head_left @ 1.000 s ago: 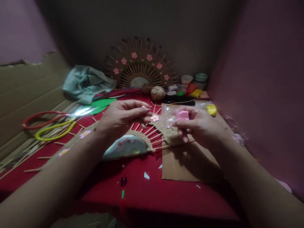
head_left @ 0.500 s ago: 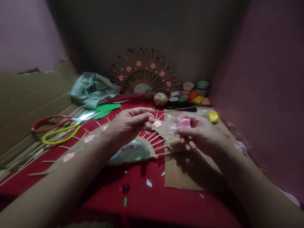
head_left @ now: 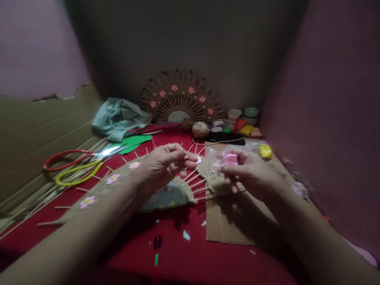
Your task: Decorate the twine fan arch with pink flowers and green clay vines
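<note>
Above the red table's (head_left: 178, 253) middle, the right hand (head_left: 252, 174) pinches pink clay (head_left: 229, 159) while the left hand's (head_left: 162, 166) fingertips close on a tiny, unclear bit.

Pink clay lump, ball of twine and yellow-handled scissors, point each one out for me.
pink clay lump (head_left: 229, 159): head view, its top face, held in the right hand.
ball of twine (head_left: 200, 129): head view, middle of the wound ball.
yellow-handled scissors (head_left: 77, 175): head view, the yellow handle loop.

Dim warm light, soft focus (wide-angle bending), dark edges
</note>
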